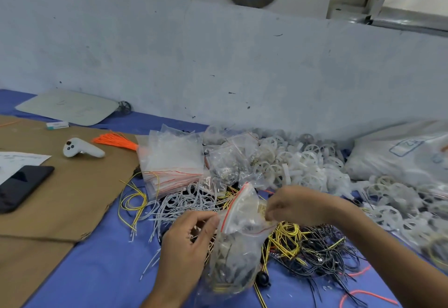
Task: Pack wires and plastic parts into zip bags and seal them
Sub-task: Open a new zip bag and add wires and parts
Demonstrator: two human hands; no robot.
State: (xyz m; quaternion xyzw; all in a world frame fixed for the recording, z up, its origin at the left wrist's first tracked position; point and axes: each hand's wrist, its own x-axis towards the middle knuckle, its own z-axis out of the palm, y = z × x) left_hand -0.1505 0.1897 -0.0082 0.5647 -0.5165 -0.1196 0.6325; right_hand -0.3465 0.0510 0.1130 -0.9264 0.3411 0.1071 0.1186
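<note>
A clear zip bag (238,247) with a red seal line stands upright near the front, filled with wires and white plastic parts. My left hand (186,242) pinches the bag's left top edge. My right hand (298,204) pinches the mouth on the right side, holding it open. Grey wires (184,201) lie behind the bag, yellow wires (287,237) and black wires (322,254) to its right. White plastic wheel parts (303,162) are heaped along the wall.
A stack of empty zip bags (172,162) lies behind the wires, with filled bags (230,160) beside it. On the cardboard sheet (72,186) at left are a phone (23,186), a white controller (81,150) and orange wires (114,140). A large white sack (400,152) sits at right.
</note>
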